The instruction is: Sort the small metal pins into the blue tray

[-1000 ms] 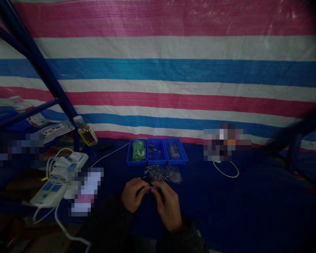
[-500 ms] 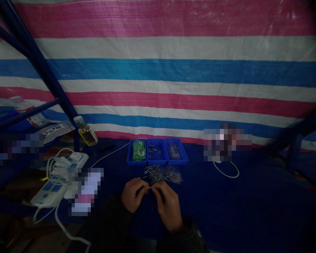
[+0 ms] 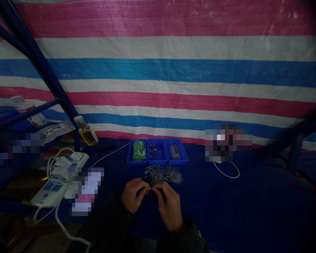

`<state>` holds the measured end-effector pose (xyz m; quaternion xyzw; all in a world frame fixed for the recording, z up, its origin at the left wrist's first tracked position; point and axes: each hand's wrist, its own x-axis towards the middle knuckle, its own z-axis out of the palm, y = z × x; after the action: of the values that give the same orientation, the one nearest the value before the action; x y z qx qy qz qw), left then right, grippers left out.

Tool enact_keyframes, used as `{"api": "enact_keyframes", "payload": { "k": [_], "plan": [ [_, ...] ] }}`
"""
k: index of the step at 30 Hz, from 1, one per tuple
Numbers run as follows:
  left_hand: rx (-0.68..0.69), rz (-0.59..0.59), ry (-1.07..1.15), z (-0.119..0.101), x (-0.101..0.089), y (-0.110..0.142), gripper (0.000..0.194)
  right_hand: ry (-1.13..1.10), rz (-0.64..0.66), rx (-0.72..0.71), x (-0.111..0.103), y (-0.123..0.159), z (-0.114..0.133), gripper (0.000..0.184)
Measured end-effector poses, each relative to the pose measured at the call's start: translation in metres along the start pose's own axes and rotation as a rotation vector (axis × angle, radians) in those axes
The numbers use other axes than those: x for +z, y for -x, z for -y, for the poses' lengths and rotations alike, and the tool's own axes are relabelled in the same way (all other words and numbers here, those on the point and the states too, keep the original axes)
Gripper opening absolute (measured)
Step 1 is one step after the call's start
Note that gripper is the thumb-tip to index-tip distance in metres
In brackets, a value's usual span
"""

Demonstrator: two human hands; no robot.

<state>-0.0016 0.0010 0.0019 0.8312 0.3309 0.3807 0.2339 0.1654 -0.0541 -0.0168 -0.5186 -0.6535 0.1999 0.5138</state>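
My left hand [image 3: 133, 194] and my right hand [image 3: 168, 207] meet low in the middle of the view, over a dark blue cloth [image 3: 226, 203]. Both are curled, fingertips pinched together on one tiny pale metal part [image 3: 151, 188] between them. Just beyond the fingers lies a loose heap of small metal pins on a clear plastic bag [image 3: 162, 174]. Behind it stand three small blue trays [image 3: 157, 151] side by side: the left one holds something green, the middle one several pins, the right one dark bits.
White power strips [image 3: 56, 175] with cables lie at the left. A small bottle of yellow liquid [image 3: 86, 131] stands by a blue metal frame post [image 3: 46, 75]. A white cable loop [image 3: 226, 170] lies at the right. A striped tarpaulin [image 3: 173, 70] closes the back.
Hardly anything differs: my fingertips have shifted slightly on the small part, and both hands stay in the same place.
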Motion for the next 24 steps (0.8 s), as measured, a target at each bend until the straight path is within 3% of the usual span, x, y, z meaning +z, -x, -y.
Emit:
{"api": "enact_keyframes", "payload": {
  "k": [10,15,19,24],
  "plan": [
    [0.071,-0.028,0.010,0.0026,0.0012,0.0013,0.022,0.164,-0.012,0.044,-0.0008,0.0027,0.0030,0.037],
    [0.081,-0.017,0.018,-0.0009,0.0008,0.0012,0.023,0.140,-0.032,0.053,0.0008,0.0044,0.0011,0.043],
    [0.039,-0.004,0.024,-0.0030,0.0003,0.0020,0.024,0.091,-0.061,0.039,-0.0020,0.0027,0.0040,0.039],
    [-0.013,0.043,0.054,-0.0022,-0.0015,0.0020,0.029,-0.049,-0.069,-0.016,-0.0041,0.0010,0.0069,0.022]
  ]
}}
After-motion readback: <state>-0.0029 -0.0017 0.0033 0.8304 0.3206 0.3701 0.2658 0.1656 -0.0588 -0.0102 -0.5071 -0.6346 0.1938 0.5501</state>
